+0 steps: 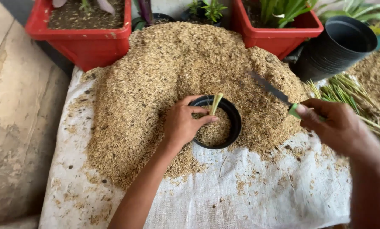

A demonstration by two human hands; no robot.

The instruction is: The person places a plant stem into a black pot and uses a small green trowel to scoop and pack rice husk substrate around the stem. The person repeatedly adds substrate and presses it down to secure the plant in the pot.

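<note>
The left hand pinches a pale cutting upright in the small black pot of husk on the heap — the right hand grips a knife — potting underway, and next it looks to need husk packed round the stem.

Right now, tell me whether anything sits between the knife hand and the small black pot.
Nothing visible does. Only low loose husk lies between the right hand, holding the knife, and the small black pot the left hand grips.

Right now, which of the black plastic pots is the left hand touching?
The small round black plastic pot sunk in the rice husk heap, part-filled with husk; the left hand steadies a pale cutting inside. The stacked black pots lie tipped, untouched.
</note>
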